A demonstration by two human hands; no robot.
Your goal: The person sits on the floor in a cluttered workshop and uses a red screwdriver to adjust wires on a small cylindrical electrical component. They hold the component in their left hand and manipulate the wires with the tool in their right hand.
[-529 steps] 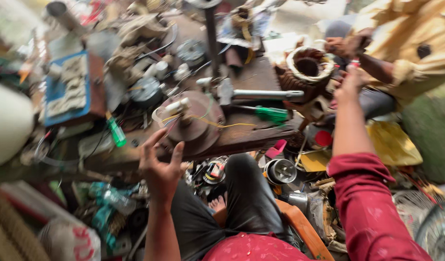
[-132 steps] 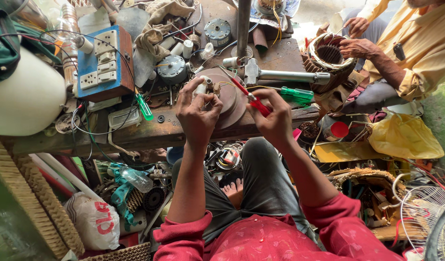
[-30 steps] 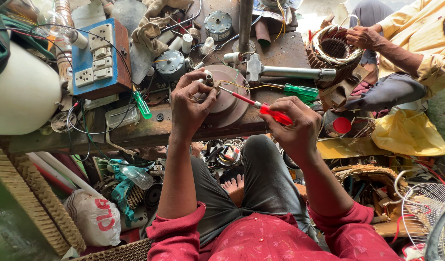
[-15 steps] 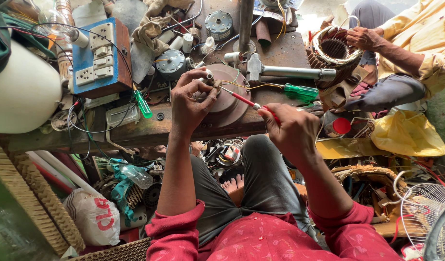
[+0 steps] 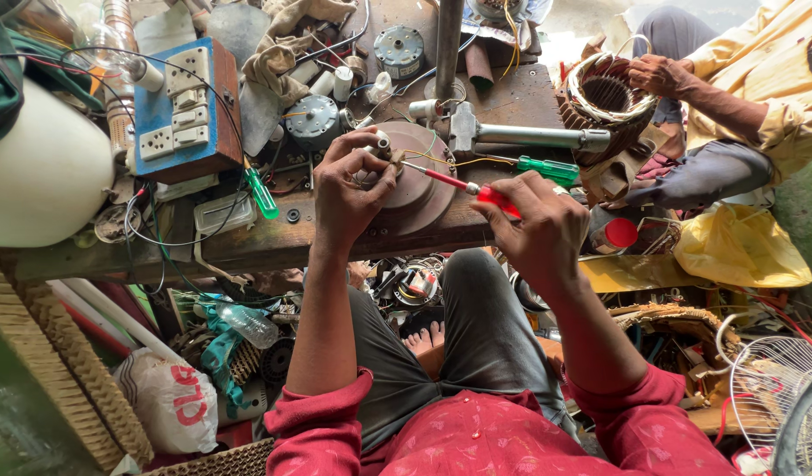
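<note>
left hand (image 5: 348,189) pinching small metal shaft end on round brown motor housing (image 5: 419,189) | right hand (image 5: 538,234) grasping red-handled screwdriver (image 5: 463,187) | shaft axis runs left-up, tip at left fingers | housing on wooden bench, left hand nearer

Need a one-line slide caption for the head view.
Left hand steadies a small part on a round brown motor housing while right hand works a red-handled screwdriver at it.

Red-handled screwdriver (image 5: 485,192), green-handled screwdriver (image 5: 547,168), blue switchboard (image 5: 187,110), yellow bag (image 5: 741,249).
</note>
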